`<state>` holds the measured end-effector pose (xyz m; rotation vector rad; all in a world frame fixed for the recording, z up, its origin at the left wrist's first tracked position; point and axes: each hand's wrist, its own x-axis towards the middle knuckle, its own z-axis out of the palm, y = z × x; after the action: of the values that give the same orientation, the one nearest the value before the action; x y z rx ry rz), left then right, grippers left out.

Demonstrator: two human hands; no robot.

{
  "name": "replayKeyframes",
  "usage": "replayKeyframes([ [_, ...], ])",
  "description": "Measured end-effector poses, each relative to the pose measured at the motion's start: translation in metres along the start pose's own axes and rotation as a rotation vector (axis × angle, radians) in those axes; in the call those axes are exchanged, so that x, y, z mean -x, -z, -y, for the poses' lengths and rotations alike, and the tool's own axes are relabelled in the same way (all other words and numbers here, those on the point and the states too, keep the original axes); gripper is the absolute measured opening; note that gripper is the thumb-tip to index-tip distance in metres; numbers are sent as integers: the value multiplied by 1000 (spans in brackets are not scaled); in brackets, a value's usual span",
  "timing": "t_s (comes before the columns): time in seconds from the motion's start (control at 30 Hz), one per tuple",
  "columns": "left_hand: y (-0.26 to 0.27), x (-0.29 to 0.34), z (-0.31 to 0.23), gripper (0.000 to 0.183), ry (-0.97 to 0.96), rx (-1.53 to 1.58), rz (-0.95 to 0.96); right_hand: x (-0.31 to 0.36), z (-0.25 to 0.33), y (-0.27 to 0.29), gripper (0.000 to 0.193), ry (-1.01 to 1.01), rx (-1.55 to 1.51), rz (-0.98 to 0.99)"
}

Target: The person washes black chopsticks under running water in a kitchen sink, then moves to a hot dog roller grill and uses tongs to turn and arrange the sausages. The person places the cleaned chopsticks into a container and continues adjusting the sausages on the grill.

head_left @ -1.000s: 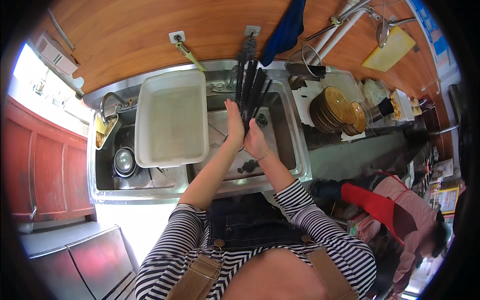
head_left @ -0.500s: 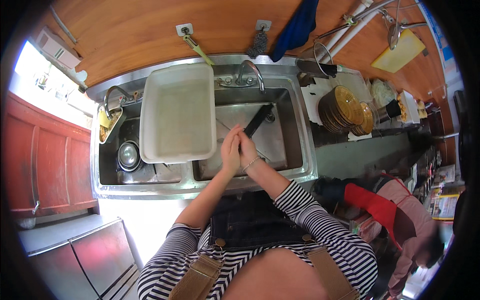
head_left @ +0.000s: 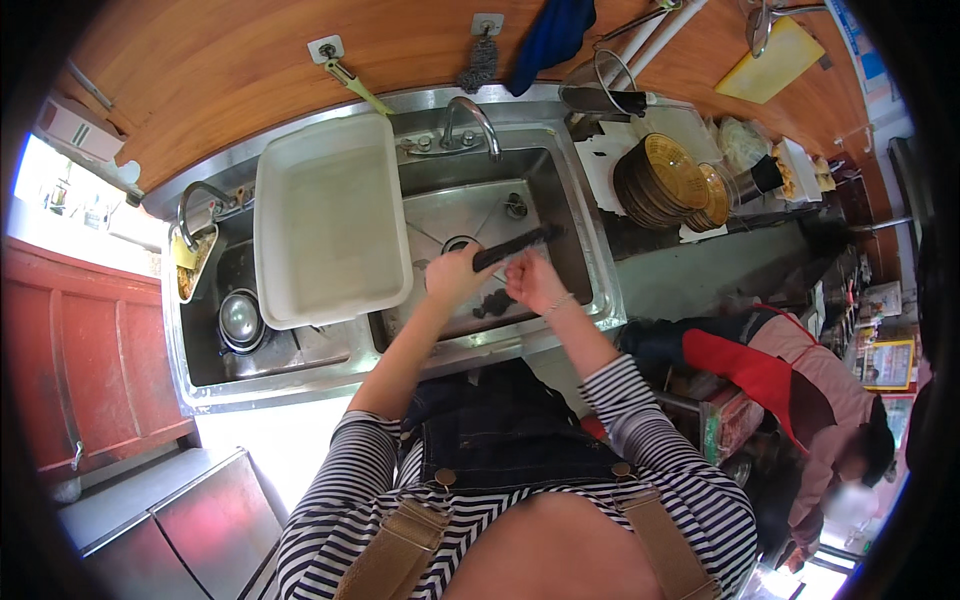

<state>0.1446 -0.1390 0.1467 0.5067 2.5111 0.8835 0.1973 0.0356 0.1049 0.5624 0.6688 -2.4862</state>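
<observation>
My left hand (head_left: 455,277) is closed round one end of a long, narrow black object (head_left: 512,248), whose exact kind I cannot make out. It is held above the right sink basin (head_left: 420,205), its other end pointing right. Just below its middle is my right hand (head_left: 535,281), with a bracelet at the wrist. The right fingers are curled in and partly blurred; what they hold, if anything, does not show. Under the hands, a dark patch (head_left: 492,303) lies on the basin floor beside a round drain (head_left: 460,243).
A big white tub (head_left: 330,220) rests across the sinks. Metal bowls (head_left: 240,318) sit in the left basin. The faucet (head_left: 470,115) arches behind. Stacked brown bowls (head_left: 665,180) stand on the right counter. Another person (head_left: 790,380) in red and pink bends at the lower right.
My hands, pressed together round the black object before, have come apart. The left now holds its near end and the right is beside it. The object has swung flatter; the view has shifted.
</observation>
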Motion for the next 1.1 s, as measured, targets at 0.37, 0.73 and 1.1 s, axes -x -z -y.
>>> replayKeyframes([
  [0.37,-20,-18,6,60,135,488,-287,-40,-47,-77,59,242,-182,204],
  [0.73,-23,-30,8,58,180,766,-354,-35,-45,-103,61,487,84,-38],
  [1.1,-19,44,47,42,-352,348,-425,-61,3,-104,27,742,-83,-461],
])
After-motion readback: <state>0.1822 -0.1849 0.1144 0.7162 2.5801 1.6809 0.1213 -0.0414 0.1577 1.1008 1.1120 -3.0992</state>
